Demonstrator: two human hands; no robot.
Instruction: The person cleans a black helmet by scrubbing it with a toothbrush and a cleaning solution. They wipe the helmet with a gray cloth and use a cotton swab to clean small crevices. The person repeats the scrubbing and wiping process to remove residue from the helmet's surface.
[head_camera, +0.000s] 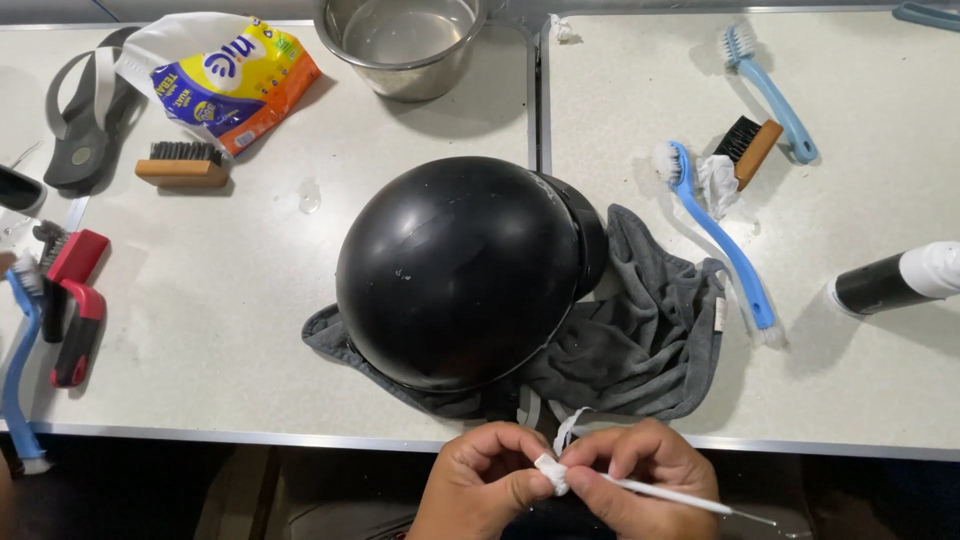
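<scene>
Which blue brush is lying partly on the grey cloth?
The long blue brush right of the black helmet; its handle end overlaps the grey cloth. The other blue brushes lie on bare table.

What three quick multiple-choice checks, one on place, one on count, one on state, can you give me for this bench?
1. Where does the black helmet rest?
A. On a grey cloth
B. Inside the metal bowl
C. On the floor

2. How many blue long-handled brushes lie to the right of the helmet?
A. None
B. Two
C. Five

3. What are the hands doing?
A. Lying flat on the table
B. Lifting the helmet
C. Both pinching a small white wad on a thin white stick

Answers:
1 A, the cloth spreads out from under the helmet's rim.
2 B, one blue brush lies near the helmet and another blue brush farther back.
3 C, the left hand and right hand meet at the white wad at the near table edge.
</scene>
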